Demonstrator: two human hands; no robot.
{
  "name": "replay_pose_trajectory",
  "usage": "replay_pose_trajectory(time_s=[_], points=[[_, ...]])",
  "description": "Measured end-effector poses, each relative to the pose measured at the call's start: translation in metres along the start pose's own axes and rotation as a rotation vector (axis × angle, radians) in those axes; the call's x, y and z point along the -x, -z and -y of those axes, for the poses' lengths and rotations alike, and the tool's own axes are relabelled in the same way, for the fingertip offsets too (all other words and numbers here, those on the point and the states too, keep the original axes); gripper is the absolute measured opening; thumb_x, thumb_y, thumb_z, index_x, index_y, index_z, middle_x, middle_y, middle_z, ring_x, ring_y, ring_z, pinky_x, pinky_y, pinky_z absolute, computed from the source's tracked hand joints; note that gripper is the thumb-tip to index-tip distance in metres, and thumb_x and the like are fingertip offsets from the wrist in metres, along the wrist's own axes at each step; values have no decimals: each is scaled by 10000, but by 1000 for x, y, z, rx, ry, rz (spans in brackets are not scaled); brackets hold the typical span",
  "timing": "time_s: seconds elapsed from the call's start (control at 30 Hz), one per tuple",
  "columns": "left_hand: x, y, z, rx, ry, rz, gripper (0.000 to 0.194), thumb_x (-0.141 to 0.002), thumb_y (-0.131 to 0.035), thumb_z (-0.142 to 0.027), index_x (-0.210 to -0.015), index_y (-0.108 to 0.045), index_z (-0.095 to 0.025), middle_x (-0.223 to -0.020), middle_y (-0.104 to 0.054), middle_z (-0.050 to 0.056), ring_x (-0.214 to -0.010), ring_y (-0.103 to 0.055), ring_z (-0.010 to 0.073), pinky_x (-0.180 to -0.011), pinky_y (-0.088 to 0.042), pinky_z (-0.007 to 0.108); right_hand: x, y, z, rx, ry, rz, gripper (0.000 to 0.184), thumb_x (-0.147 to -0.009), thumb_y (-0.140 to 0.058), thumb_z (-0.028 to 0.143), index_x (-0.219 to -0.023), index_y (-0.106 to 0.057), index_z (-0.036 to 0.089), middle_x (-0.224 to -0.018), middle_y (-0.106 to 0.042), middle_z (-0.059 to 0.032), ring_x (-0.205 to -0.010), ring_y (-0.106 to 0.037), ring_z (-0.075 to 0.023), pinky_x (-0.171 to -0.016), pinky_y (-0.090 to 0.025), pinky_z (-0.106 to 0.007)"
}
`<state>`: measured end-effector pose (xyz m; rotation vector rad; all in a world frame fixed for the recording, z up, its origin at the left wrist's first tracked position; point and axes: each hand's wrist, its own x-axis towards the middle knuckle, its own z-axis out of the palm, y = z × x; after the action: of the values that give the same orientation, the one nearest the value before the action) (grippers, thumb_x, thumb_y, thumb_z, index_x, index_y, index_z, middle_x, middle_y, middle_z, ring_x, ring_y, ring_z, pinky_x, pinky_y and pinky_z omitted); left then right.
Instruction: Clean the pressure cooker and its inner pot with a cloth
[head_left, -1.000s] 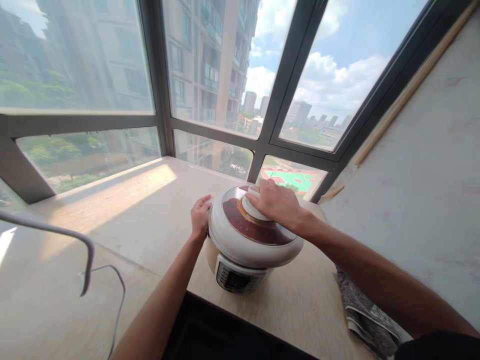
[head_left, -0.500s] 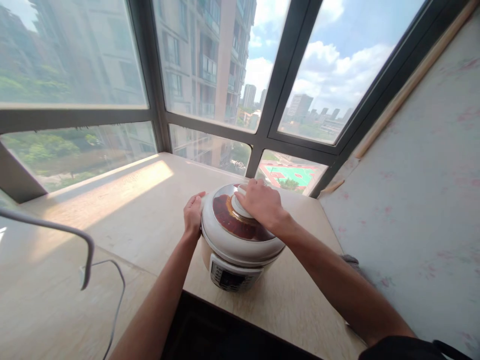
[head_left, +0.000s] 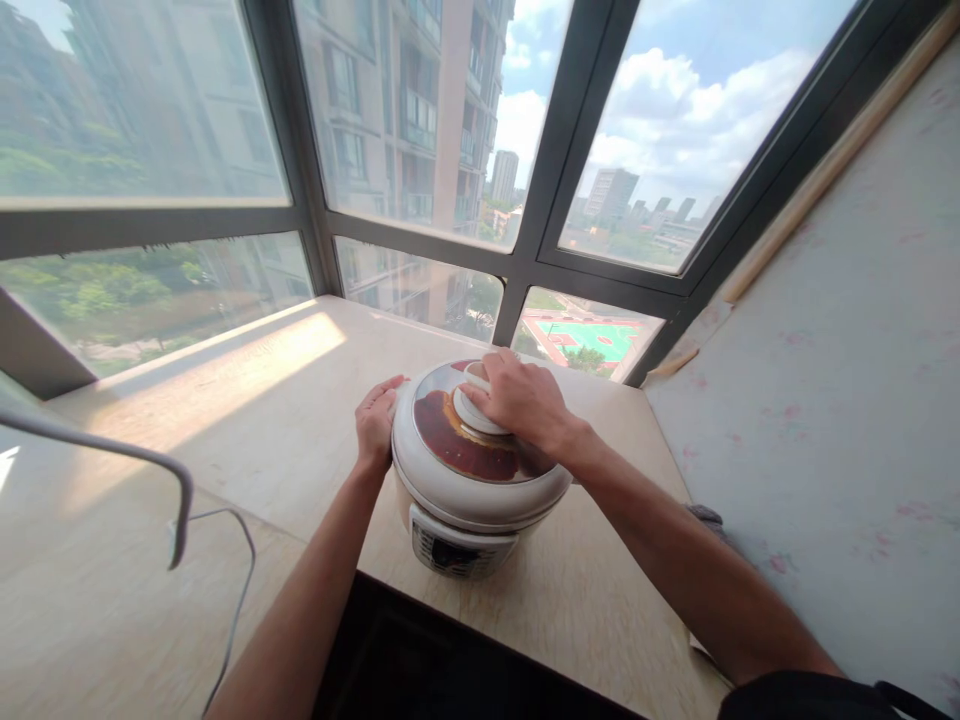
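A white electric pressure cooker [head_left: 405, 500] stands on the pale counter, with a dark control panel [head_left: 459, 555] low on its front. Its round lid [head_left: 457, 440] has a dark red and silvery top inside a white rim. My right hand [head_left: 521, 395] is wrapped over the white lid handle [head_left: 474, 408] at the centre, partly hiding it. Against the left side of the lid's rim, my left hand [head_left: 377, 420] is cupped with its fingers pointing away from me. The tips of those fingers are partly hidden behind the cooker.
Grey-framed windows [head_left: 420, 255] rise behind the marble-patterned counter [head_left: 247, 430]. A grey cable [head_left: 105, 440] curves in at the left. On the right are a floral wall [head_left: 825, 450] and a grey cloth-like item [head_left: 706, 517]. A dark surface [head_left: 450, 670] lies along the near edge.
The view has shifted slightly, and the cooker with both hands appears a little further left. Its lid looks slightly larger. Both hands keep their places on it.
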<state>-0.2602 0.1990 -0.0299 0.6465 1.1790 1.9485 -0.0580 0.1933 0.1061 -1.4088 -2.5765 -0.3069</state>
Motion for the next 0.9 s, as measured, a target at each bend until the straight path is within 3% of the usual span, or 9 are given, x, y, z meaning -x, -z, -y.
replay_pose_trajectory(time_s=[0.3,0.5,0.7,0.9], points=[[2,-1,-1,-27,-33,-5,391,-620,-665,-343,-941,-733,-131,-1050,-758,140,-991,-690,281,-917,-534,392,-15,-8,-27,-71,287,13,408,-1024,-519,514,-1181,-627,152,-1181,-667,-127,-1024,-634,-248,-799,-413,-307],[2,-2,-3,-7,-16,-15,384,-605,-678,-343,-920,-739,-134,-1024,-766,126,-947,-691,264,-906,-533,379,-16,-4,-27,-96,287,10,386,-1016,-540,498,-1180,-633,160,-1192,-667,-115,-1002,-629,-235,-770,-386,-297],[3,-1,-3,-25,-12,-2,370,-642,-652,-315,-950,-737,-128,-1026,-760,124,-974,-697,271,-916,-539,384,-19,6,-29,-132,331,62,336,-998,-575,498,-1057,-674,181,-1109,-693,-88,-963,-625,-217,-782,-374,-290],[2,-1,-3,-15,-11,-10,352,-663,-638,-294,-965,-718,-132,-983,-747,107,-922,-702,247,-913,-552,382,-15,15,-32,-244,284,106,451,-973,-600,567,-1221,-659,194,-1215,-655,-98,-1042,-621,-239,-861,-423,-308]])
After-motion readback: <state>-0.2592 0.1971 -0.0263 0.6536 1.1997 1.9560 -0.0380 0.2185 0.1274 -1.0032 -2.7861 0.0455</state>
